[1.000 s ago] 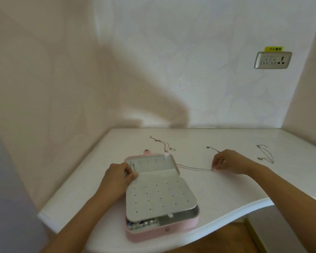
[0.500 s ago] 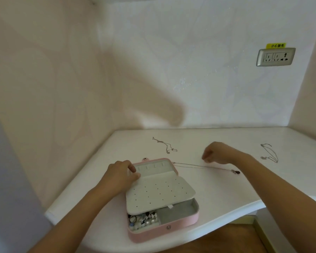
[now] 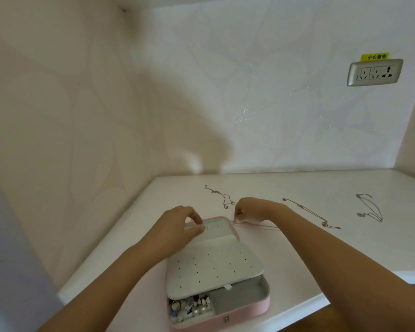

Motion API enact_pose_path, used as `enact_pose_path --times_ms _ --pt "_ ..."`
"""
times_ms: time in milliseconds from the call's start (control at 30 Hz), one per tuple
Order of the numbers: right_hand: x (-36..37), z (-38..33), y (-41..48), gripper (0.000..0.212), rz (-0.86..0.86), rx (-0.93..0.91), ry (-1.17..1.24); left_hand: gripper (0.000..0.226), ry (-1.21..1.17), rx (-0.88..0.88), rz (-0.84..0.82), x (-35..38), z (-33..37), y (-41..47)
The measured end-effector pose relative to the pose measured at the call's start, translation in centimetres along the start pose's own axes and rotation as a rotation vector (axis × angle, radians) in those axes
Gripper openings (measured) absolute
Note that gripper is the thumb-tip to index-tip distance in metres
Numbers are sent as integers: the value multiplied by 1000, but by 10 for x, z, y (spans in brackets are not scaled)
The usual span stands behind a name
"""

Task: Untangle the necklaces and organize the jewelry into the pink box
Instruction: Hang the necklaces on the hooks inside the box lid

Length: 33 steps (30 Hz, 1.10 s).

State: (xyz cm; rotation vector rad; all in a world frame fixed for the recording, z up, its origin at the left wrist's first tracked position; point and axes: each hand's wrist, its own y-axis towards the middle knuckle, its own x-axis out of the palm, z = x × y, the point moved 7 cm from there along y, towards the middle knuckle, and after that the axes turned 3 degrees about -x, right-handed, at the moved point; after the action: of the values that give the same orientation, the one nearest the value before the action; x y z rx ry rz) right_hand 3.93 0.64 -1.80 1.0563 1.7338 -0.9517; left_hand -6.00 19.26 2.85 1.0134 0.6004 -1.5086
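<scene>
On white corner desk (image 3: 134, 238); pink box (image 3: 247, 310)

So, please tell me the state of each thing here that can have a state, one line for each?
pink box: open, on the table.
perforated panel: laid over the tray, front compartments uncovered.
front left compartment: filled with small jewelry.
front right compartment: empty.
left hand: at the lid's hooks.
right hand: pinching a necklace.
far left necklace: loose on table.
far right necklace: loose on table.

pink box (image 3: 243, 312), dotted white insert (image 3: 213, 264), perhaps silver necklaces (image 3: 369, 208)
</scene>
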Motion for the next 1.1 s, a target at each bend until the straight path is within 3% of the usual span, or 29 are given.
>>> enact_pose_path --times_ms 67,133,300,367,467,533,600,900,1000,1100 --pt "-4 2 -6 20 12 -36 98 7 -70 -8 -1 -3 6 11" --pt "-11 3 -15 11 45 -93 361 11 -155 -17 -22 0 13 24" --pt "-44 -11 -47 8 80 -277 708 50 -500 -92 -204 26 33 45" --pt "-58 -21 -60 9 101 -319 685 58 -592 -96 -288 35 46 48" --pt "-76 -30 -75 12 157 -348 636 32 -714 -51 -367 42 63 49" --pt "-88 -34 -85 15 205 -331 529 14 -815 -25 -337 40 69 48" --pt "-100 -38 -94 14 248 -305 366 16 -881 -18 -247 32 68 47" --pt "-141 -88 -107 7 461 -368 98 16 -774 108 95 -13 63 29" --pt "-155 -110 -106 7 502 -412 156 10 -493 51 119 -18 44 21" --pt "-166 -126 -105 6 516 -425 214 20 -114 -13 60 -6 16 7"
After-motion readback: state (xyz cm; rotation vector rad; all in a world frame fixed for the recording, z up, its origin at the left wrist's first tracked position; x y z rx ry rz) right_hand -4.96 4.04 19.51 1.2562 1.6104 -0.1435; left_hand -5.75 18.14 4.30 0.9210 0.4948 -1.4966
